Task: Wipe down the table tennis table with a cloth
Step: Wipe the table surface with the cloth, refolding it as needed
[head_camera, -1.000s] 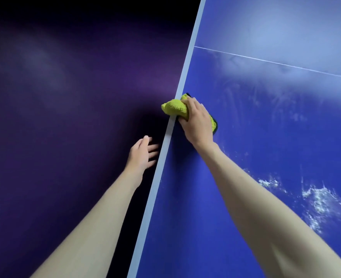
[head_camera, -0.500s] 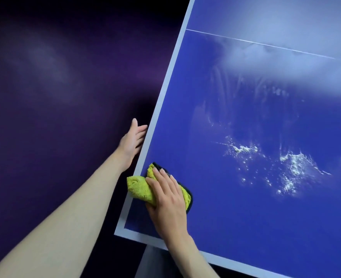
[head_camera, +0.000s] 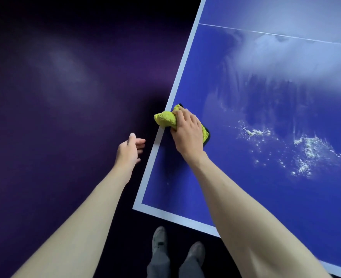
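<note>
Our right hand, pressing the bunched yellow-green cloth, has slid it back up the desk's white side edge from the near corner, left hand open alongside, while white residue mid-surface awaits wiping.

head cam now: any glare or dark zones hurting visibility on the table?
Head view: broad white glare washes the far part of the table around the centre line; floor on the left is very dark with a faint hazy reflection; right hand and yellow cloth are sharp and well lit, white residue clearly visible; left hand off the table edge; straight edges look tilted.
</note>
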`<state>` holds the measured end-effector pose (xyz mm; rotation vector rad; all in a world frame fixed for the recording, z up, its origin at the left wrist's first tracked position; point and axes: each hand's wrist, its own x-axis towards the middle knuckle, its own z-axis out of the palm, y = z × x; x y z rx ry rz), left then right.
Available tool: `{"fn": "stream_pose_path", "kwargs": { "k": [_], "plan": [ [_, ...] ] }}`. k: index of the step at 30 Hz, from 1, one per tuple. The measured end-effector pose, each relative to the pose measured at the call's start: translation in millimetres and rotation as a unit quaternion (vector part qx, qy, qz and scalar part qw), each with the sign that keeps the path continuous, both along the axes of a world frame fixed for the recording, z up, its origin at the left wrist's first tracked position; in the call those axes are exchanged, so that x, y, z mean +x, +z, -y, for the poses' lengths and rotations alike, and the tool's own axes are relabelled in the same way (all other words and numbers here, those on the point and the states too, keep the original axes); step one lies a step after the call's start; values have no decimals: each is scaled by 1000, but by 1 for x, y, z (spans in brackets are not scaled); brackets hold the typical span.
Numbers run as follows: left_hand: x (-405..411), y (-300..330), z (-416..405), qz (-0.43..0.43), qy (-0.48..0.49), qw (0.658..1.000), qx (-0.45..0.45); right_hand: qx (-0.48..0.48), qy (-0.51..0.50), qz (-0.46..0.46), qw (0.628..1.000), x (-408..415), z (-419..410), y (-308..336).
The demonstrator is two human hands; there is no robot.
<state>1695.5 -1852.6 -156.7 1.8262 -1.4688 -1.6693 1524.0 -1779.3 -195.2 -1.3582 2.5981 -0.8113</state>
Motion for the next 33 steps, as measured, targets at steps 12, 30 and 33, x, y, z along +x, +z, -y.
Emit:
{"fn": "stream_pose_path", "kwargs": {
  "k": [12,30,33],
  "plan": [
    [18,4,-12,1,-3,999,-46,10,88,67,994,153,-108,13],
    [-30,4,29,5,-161,987,-21,18,163,53,985,51,-44,9],
    [-57,3,27,23,-175,984,12,31,161,42,986,-1,-9,10]
  ]
}}
